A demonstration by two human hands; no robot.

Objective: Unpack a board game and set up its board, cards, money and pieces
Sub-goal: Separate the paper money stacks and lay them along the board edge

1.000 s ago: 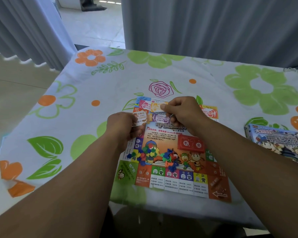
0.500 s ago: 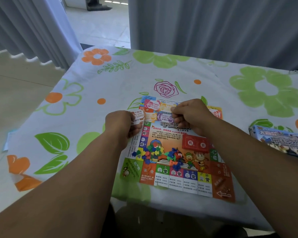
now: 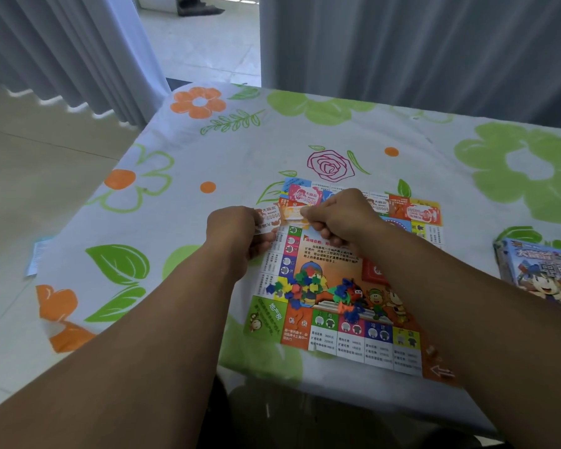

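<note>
The left hand (image 3: pixel 232 234) pinches a brown note (image 3: pixel 269 218) in curled fingers; the right hand (image 3: pixel 340 218), curled tight, pinches an orange note (image 3: pixel 291 212) just beside it. Both hover over the far left corner of the board (image 3: pixel 334 343), which lies flat on the table (image 3: pixel 208 150) with pieces (image 3: pixel 308 288) heaped on its middle.

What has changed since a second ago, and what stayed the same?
Both hands moved a little left over the game board. The left hand still pinches a paper money note, now past the board's left edge; the right hand still pinches an orange note beside it. Nothing was let go. The board, the coloured plastic pieces and the game box stayed put.
</note>
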